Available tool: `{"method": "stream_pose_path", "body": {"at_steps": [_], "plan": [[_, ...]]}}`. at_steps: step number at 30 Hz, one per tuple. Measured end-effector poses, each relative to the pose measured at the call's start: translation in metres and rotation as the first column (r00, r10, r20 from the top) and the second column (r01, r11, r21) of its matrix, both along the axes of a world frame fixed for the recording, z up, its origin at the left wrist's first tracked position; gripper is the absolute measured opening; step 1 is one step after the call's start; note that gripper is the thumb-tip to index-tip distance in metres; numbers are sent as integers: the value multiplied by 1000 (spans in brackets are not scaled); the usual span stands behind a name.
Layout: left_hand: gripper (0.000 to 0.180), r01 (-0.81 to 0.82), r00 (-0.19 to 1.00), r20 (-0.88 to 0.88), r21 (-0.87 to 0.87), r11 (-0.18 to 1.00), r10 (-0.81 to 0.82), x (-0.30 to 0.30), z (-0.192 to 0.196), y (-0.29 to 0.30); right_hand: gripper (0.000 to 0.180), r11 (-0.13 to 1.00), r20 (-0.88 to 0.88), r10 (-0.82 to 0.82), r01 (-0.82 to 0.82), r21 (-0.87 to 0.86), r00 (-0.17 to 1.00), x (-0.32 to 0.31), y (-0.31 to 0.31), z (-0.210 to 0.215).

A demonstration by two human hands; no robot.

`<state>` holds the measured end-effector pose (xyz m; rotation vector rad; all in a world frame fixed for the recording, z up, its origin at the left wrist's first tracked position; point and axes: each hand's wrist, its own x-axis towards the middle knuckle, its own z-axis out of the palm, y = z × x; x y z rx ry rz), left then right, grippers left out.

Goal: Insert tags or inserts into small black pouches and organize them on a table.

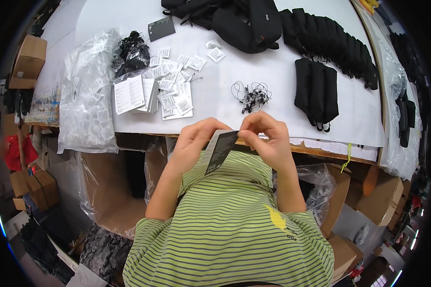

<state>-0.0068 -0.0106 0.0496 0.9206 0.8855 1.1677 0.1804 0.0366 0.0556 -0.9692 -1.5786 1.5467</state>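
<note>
A folded card point(222, 149), black with pale print on one side and lighter on the other, is held upright over the table's near edge. My left hand point(191, 144) grips it along its left side, thumb and fingers closed. At the card's top right corner my right hand point(269, 141) is pinched; whether a thin cord is between those fingertips is too small to tell. Just beyond the hands lies a tangle of black cords point(252, 97) on the white tabletop point(215, 124). To the left are a stack of white printed cards point(130, 94) and scattered small white packets point(175, 79).
A clear bag of white packets point(87, 103) lies at the table's left. Farther back are a black card point(161, 28), a bag of black cords point(131, 53) and black backpacks point(249, 26). Black pouches point(316, 91) lie right. An open cardboard box point(111, 186) stands below the edge.
</note>
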Motion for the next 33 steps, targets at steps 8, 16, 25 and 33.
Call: {"method": "stream_pose_path", "body": {"at_steps": [8, 16, 25, 33], "plan": [[12, 87, 987, -137, -13, 996, -88, 9, -3, 13, 12, 960, -213, 91, -143, -241, 973, 9, 4, -4], [22, -32, 805, -553, 322, 946, 216, 35, -58, 156, 13, 952, -168, -93, 38, -304, 981, 28, 3, 3], [13, 141, 537, -671, 669, 730, 511, 55, -59, 184, 12, 877, 19, -410, 400, -266, 912, 51, -8, -12], [26, 277, 947, -142, -101, 956, -289, 46, -19, 91, 7, 882, 29, -457, 458, -110, 889, 32, 8, -50]]}}
